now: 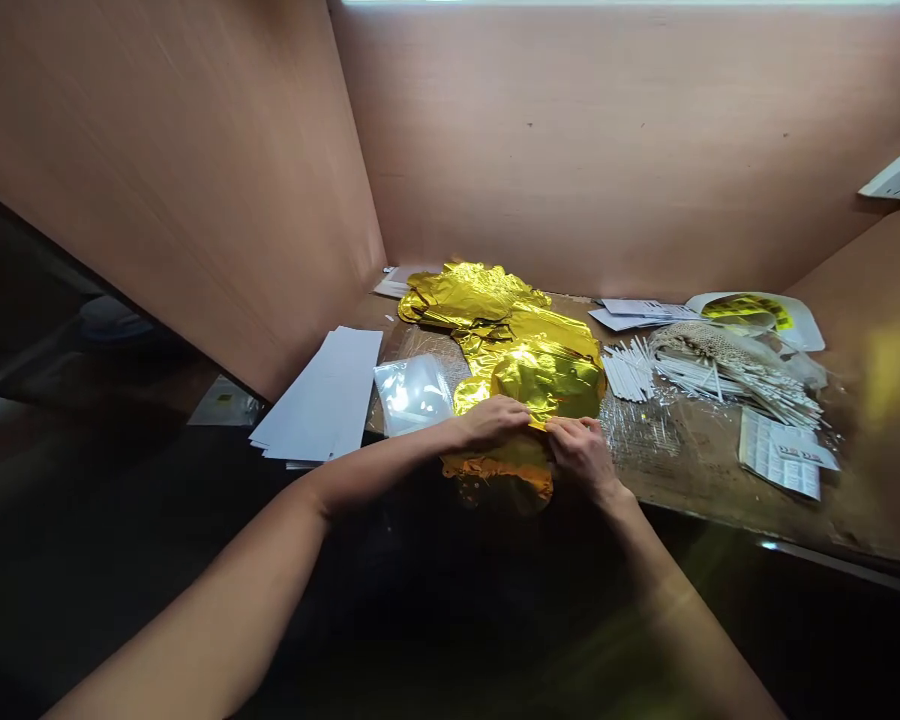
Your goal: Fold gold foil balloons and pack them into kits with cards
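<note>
Flat, uninflated gold foil balloons [525, 335] lie in a shiny, crinkled heap on the table, spilling over its front edge. At the near end of the heap, both hands work on one gold foil balloon [547, 385]. My left hand [497, 418] is closed on its near edge, fingers pointing right. My right hand [581, 450] pinches the same edge just to the right, a small gap from the left. An orange-tinted part of the foil [499, 475] hangs below the hands. The fingertips are partly hidden.
Left of the foil are clear plastic bags [414, 395] and white paper sheets [326, 395]. To the right lie thin white sticks [630, 368], a netted bundle [701, 350], printed cards [787, 455] and a white bag [802, 320]. Wooden panels [607, 150] enclose the table.
</note>
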A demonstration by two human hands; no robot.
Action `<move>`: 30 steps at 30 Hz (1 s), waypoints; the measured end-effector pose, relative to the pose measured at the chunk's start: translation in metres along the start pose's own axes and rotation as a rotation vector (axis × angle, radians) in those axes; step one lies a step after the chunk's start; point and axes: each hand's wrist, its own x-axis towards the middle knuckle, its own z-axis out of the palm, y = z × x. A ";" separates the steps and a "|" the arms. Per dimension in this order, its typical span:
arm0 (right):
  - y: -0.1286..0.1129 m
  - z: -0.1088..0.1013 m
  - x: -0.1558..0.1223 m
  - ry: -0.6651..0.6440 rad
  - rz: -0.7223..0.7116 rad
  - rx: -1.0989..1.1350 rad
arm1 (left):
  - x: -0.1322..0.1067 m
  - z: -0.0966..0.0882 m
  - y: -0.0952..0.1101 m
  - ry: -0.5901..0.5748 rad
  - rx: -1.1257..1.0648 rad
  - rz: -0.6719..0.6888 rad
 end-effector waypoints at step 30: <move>0.003 -0.034 0.085 0.015 0.274 0.472 | 0.017 -0.026 0.017 0.640 -0.799 -0.684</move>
